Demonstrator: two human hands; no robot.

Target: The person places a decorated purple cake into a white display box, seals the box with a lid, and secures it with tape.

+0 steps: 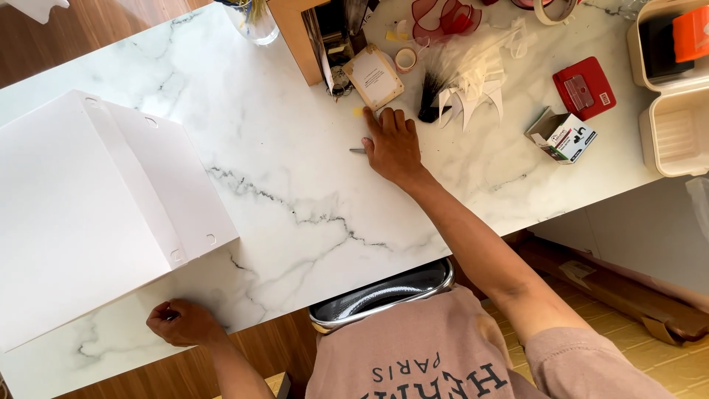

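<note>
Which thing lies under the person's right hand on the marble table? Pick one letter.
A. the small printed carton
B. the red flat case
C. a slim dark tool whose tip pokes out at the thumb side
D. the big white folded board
C: the right hand lies flat on the marble table over a slim dark tool, whose tip shows beside the thumb; the red case, carton and white board lie apart from it.
</note>
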